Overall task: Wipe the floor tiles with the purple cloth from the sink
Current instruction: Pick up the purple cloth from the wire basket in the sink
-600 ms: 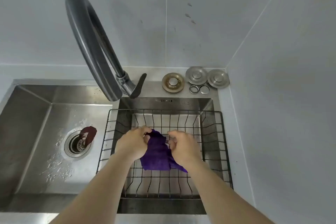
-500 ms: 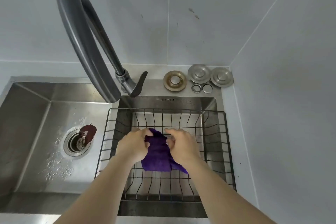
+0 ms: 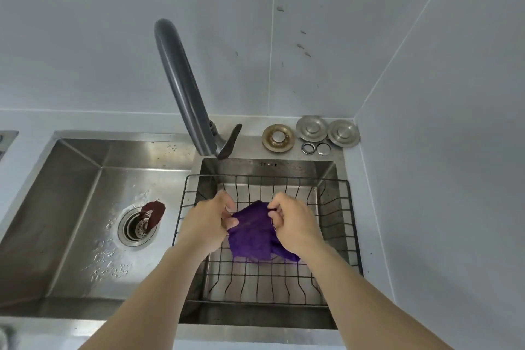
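The purple cloth hangs between my two hands above the black wire basket, which sits in the right basin of the steel sink. My left hand pinches the cloth's upper left edge. My right hand pinches its upper right edge. The top edge is stretched between them and the rest droops down toward the basket floor. No floor tiles are in view.
A dark curved faucet arches up behind the basket with its lever beside it. The left basin has a drain with a dark red stopper. Metal strainer parts lie at the back right corner by the wall.
My hands have moved a little apart, spreading the top of the cloth. The camera has drawn back and tilted, so the faucet looks smaller.
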Available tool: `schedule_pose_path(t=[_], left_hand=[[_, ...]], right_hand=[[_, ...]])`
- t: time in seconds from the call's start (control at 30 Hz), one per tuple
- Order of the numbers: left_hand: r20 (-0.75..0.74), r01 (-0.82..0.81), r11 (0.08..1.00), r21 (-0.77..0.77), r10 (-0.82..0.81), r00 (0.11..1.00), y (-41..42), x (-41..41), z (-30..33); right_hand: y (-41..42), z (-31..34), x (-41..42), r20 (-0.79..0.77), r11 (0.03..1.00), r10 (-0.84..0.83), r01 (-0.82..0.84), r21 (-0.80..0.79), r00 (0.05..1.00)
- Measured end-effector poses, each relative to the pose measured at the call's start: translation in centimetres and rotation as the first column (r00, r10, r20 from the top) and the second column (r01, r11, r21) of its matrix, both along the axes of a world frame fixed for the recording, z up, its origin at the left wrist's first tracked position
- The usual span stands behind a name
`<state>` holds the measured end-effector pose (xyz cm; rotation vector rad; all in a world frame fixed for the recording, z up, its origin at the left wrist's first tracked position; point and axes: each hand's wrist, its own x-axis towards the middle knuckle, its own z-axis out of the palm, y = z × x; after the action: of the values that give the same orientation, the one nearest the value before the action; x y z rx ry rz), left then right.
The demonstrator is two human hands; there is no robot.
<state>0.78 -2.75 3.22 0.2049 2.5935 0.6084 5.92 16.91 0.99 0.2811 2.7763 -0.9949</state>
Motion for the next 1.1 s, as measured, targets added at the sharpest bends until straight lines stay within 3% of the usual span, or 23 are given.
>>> schedule_pose_path(t=[0.13,0.33,0.57,0.77,1.1], left_hand=[[-0.122,0.059,0.998,-0.004,-0.059,0.991,-1.4,1.5,3.7],[-0.354,0.031,0.998,0.047,-0.012,0.935,-6.0,6.2,11.1],[-0.522,0.078,0.988,0.132,0.002,0.853,-11.5,16.3,20.0],[-0.495,0.120,0.975,0.187,-0.011,0.869,-16.2,25.8,24.8],[-0.503,0.220,0.975,0.021,-0.180,0.845,-19.0,36.0,27.6]], right_hand=[[0.2,4.2,2.0,-0.106,0.996,-0.015,0.023,0.082,0.994],[0.4,12.1,7.9,-0.292,0.968,-0.166,0.212,0.134,0.942],[-4.3,21.4,18.1,-0.484,0.943,-0.228,0.316,0.108,0.845],[-9.9,26.5,28.6,-0.546,0.946,-0.257,0.324,0.028,0.797],[-12.8,30.0,39.7,-0.417,0.913,-0.338,0.401,0.071,0.844]])
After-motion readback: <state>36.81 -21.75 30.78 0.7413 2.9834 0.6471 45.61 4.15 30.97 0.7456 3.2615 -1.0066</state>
